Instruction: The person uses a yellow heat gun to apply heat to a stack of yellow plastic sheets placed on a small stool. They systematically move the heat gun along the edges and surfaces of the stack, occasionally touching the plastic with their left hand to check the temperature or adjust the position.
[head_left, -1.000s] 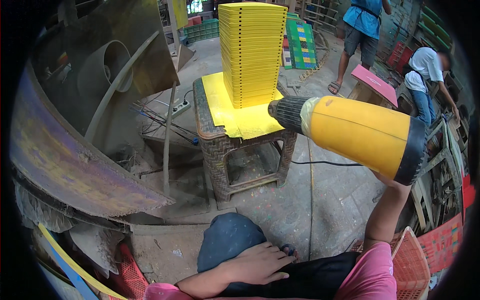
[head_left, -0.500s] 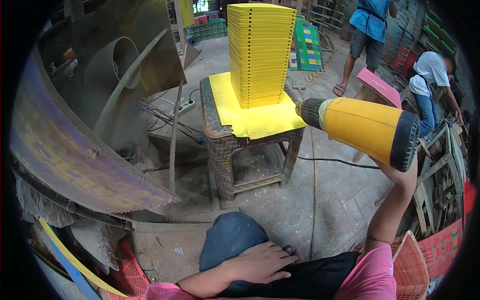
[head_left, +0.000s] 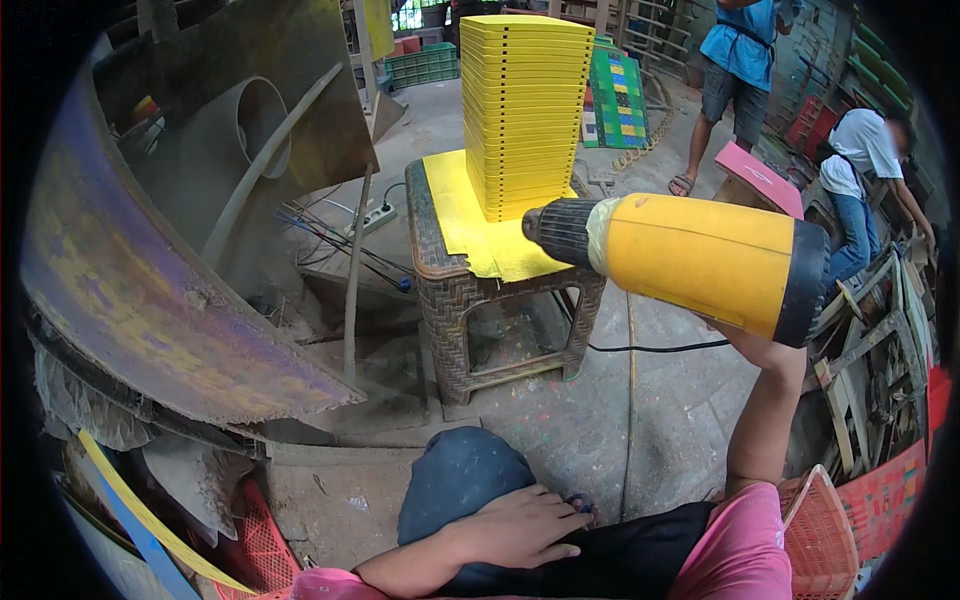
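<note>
My right hand (head_left: 757, 345) holds up a yellow heat gun (head_left: 700, 262) with a black nozzle and a black ribbed rear end. The gun's body hides its grip and most of my fingers. Its nozzle points left, in front of the foot of a tall stack of thin yellow panels (head_left: 525, 115). That stack rests on a yellow sheet (head_left: 510, 258) laid over a brown woven-pattern stool (head_left: 440, 310). My left hand (head_left: 522, 525) lies flat on my lap beside my knee, fingers stretched out and holding nothing.
A large curved, paint-stained shield (head_left: 180, 320) stands close on the left. A black cable (head_left: 660, 348) and a hose (head_left: 631, 420) cross the floor. Wooden frames (head_left: 860, 370) and a red basket (head_left: 822, 535) are at right. Two people (head_left: 740, 50) are farther back.
My right hand has moved the heat gun to the left, bringing its nozzle across the front of the stool. My left hand stays on my lap.
</note>
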